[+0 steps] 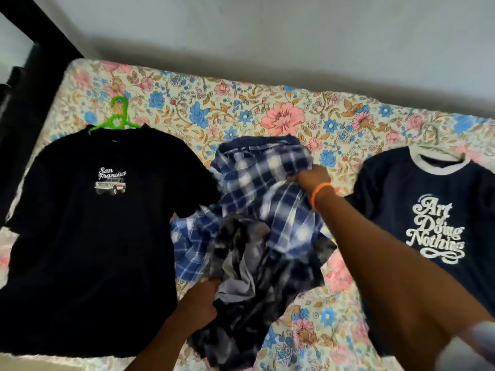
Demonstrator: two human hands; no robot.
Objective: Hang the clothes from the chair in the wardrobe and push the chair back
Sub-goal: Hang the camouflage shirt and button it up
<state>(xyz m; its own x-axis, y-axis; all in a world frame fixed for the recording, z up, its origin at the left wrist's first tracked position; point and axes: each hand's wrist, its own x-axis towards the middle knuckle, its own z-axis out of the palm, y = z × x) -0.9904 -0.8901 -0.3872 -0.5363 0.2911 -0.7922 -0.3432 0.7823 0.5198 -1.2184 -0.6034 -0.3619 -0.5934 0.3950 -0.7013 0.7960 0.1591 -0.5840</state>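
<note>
Plaid shirt (267, 183) on bed (241, 108): your right hand (308, 178) pinches it, left hand (201, 295) grips grey garment (241, 263) btwn two hangered tees.

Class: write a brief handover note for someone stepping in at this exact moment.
Right hand pinches the plaid shirt; left hand grips the dark garment in the same heap, mid-bed.
Black tee lies flat on a green hanger; navy tee lies flat on a pale hanger.
Left: hanger the heap, hang everything in the wardrobe, push the chair back. Neither is in view.
</note>
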